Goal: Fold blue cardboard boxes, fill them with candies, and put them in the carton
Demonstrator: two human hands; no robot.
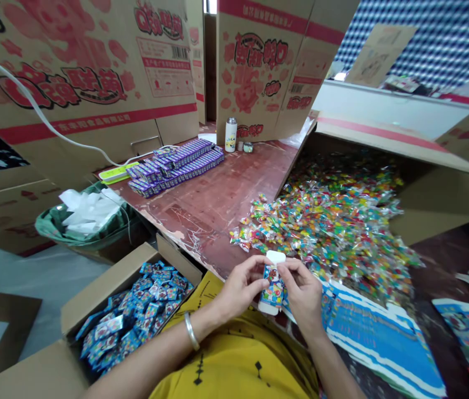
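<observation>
Head view: the left hand (239, 288) and right hand (305, 296) share a small printed box (274, 288), each grip narrow, fingers pinching its sides. It is at the near edge of the surface (205, 208), by the yellow garment (234, 363), its white end flap raised. Squeezing hard could crease the card; a loose pinch could drop it. A brushing forearm might spill the heaped wrapped candies (342, 221). On the left carton (93, 61), a red band reads 广东丰阳食品有限公司, under stylised lettering with a Q. The middle carton's (267, 72) lettering looks upside down; the box's print is illegible.
</observation>
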